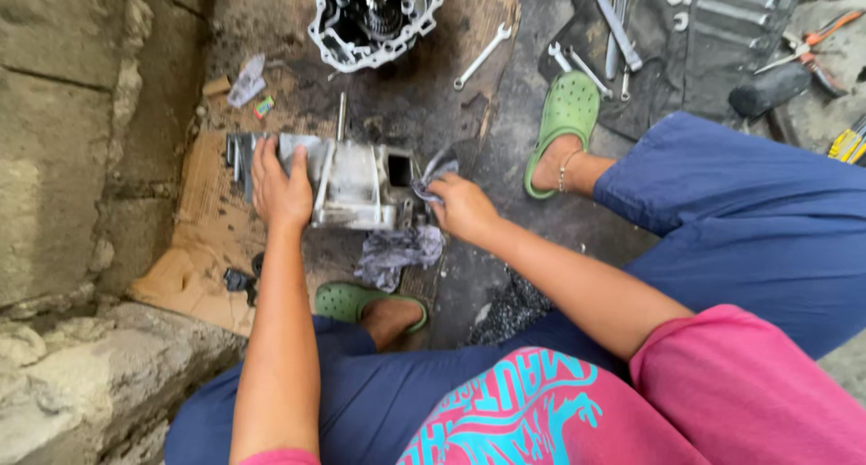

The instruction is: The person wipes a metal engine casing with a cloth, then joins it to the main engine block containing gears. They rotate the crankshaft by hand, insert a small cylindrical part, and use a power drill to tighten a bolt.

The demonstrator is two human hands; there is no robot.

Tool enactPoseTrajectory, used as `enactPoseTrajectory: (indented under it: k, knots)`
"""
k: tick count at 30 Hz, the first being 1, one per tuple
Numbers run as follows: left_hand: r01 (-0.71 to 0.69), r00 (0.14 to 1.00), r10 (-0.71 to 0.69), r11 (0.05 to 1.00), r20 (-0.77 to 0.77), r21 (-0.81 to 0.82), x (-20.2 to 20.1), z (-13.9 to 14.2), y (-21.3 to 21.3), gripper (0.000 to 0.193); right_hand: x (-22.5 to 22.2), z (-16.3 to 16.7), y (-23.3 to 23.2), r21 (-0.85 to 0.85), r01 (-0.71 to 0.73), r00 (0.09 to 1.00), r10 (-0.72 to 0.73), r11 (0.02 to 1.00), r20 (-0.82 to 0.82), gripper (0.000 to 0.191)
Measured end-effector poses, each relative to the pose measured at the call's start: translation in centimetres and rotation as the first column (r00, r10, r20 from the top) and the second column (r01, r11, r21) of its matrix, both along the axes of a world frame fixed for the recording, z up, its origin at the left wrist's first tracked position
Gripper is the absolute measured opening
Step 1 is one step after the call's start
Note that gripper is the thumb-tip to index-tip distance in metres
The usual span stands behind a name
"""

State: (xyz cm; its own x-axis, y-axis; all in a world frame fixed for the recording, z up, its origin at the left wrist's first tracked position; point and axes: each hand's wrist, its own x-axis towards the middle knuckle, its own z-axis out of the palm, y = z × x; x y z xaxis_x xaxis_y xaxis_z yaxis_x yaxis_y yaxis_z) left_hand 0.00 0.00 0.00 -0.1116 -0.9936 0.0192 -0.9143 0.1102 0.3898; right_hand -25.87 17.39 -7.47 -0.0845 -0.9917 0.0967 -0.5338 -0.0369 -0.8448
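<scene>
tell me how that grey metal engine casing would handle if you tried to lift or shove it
The engine casing looks like thick cast metal, so probably heavy and rigid. It sits broad and flat on the cardboard, so unlikely to roll. Its grimy surface may be slippery under the left hand.

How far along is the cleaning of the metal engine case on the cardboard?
Done: the other engine half lies apart, gears exposed, so the unit is already split. In hand: the left hand steadies the grey engine case while the right hand presses a rag against its edge. Left: the case looks grimy in places; wrenches lie unused.

Engine casing [356, 184] on cardboard [203, 239], spanners [483, 56] behind it.
</scene>
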Motion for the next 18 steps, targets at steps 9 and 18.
enactPoseTrajectory:
  k: [9, 18]
  knots:
    - [-0.016, 1.000, 0.015, 1.000, -0.027, -0.014, 0.2, -1.0, 0.6, 0.068, -0.8, 0.9, -1.0, -0.011, -0.291, 0.946, 0.290, 0.957, 0.145, 0.019]
    - [-0.025, 1.000, 0.025, 0.999, 0.003, 0.025, 2.2, -0.8, 3.5, 0.070, 1.2, 1.7, 4.1, 0.148, -0.304, 0.913, 0.333, 0.941, -0.237, 0.023]
